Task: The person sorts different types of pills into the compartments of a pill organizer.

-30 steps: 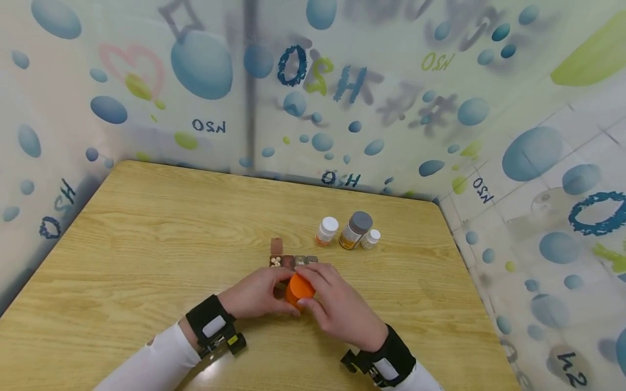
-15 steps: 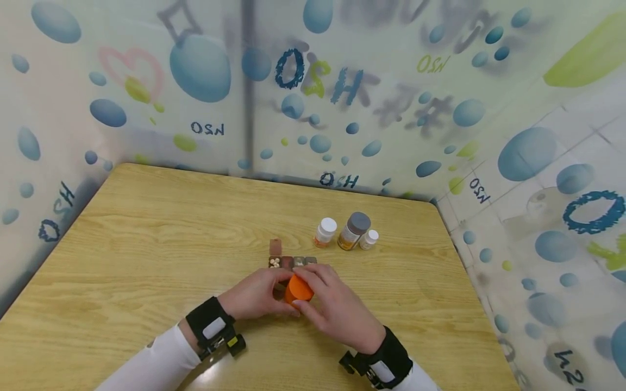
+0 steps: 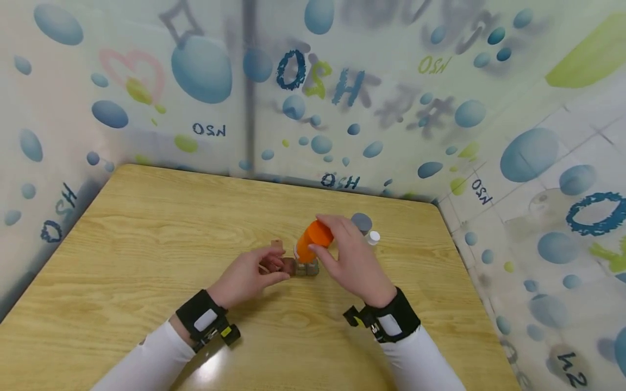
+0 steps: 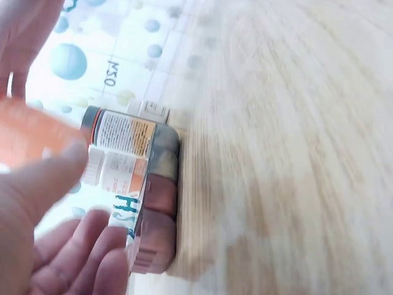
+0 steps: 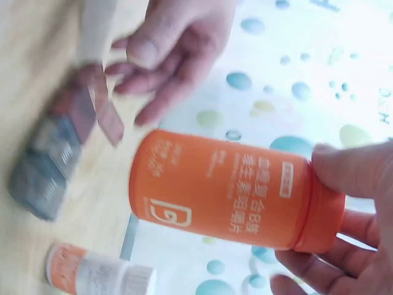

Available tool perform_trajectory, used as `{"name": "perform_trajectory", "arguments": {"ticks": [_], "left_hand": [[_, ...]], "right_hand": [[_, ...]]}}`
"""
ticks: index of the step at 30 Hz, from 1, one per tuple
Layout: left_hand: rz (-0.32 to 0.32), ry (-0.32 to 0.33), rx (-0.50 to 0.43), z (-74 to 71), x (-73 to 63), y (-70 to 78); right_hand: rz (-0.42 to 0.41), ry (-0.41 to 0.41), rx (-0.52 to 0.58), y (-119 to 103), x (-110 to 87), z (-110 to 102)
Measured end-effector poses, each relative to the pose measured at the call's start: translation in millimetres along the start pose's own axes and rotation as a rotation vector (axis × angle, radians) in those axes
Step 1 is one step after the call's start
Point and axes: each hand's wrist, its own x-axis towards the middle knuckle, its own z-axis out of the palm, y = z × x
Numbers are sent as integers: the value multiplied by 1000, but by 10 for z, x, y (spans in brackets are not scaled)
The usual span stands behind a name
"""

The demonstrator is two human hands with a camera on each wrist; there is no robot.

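My right hand (image 3: 354,258) grips an orange pill bottle (image 5: 221,190) by its cap. The bottle is tilted in the air above the pill organizer (image 3: 306,268), with pale lettering on its side. My left hand (image 3: 246,277) is beside the organizer's left end, its fingers loosely bent and holding nothing. In the left wrist view the organizer's compartments (image 4: 161,193) run in a row, reddish at one end and greyish at the other. One reddish lid (image 5: 110,123) stands raised. The fingers of my left hand hide the compartment under it in the head view.
Behind the organizer stand a grey-capped bottle (image 4: 123,132), a white bottle with an orange label (image 5: 92,270) and a small white-capped bottle (image 3: 373,237). The wooden table (image 3: 171,217) meets a patterned curtain (image 3: 215,146) at its back edge.
My right hand has lifted the orange bottle forward, away from my left hand, and tilted it. The left hand has let go of the bottle and moved slightly left and forward.
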Motion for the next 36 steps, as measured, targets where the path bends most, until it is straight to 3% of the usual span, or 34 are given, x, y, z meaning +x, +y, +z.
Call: {"name": "perform_trajectory", "arguments": {"ticks": [3, 7, 11, 21, 27, 32, 36], "left_hand": [[-54, 68, -25, -38, 11, -11], [-87, 118, -33, -54, 19, -29], [-120, 134, -2, -39, 21, -58], [-157, 129, 94, -36, 25, -139], [-181, 108, 119, -22, 32, -138], [-165, 105, 143, -29, 21, -158], [-160, 99, 163, -30, 10, -163]], "right_hand": [[4, 20, -39, 133, 184, 81], [54, -39, -111, 282, 334, 248], [85, -102, -185, 386, 389, 418], [75, -130, -236, 440, 431, 634], [75, -57, -239, 389, 360, 576], [67, 52, -131, 196, 227, 537], [50, -54, -51, 97, 62, 643]]}}
